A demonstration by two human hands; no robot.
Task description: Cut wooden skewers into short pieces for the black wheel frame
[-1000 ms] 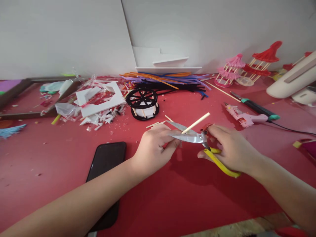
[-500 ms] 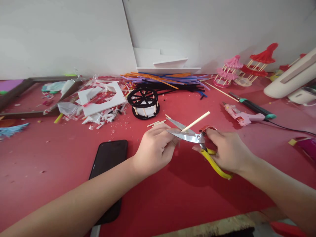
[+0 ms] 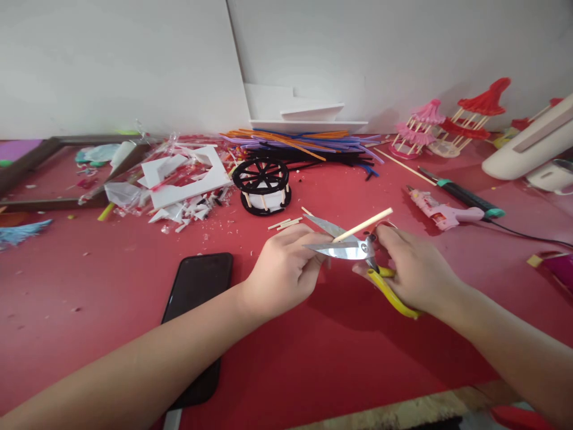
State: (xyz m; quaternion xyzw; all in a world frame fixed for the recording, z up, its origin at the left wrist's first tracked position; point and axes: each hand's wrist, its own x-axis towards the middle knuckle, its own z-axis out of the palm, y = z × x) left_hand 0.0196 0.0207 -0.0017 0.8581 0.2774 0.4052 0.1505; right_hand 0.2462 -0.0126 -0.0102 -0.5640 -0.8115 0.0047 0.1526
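Since half a second ago, the stick (image 3: 364,225) has swung its free end slightly lower, toward three o'clock, while our hands and the scissors (image 3: 364,249) keep almost the same pose. Our left hand (image 3: 286,269) has its fingers drawn in narrow around the stick's near end, though the blades partly hide the tips. Our right hand (image 3: 416,269) wraps the scissors' yellow handles; the blades stand apart, with the stick lying between them and pointing toward two o'clock, raised above the red table (image 3: 286,358).

We judge this to be the lining-up of a cut, with the blades not yet closed. The next move seems to call for a steady left pinch, left fingertips clear of the edges, and a firm, even squeeze from the right.

From our left hand, some short sticks (image 3: 290,223) lie just beyond at twelve o'clock, a black round frame (image 3: 264,174) stands near eleven, and a phone (image 3: 201,280) lies at nine.
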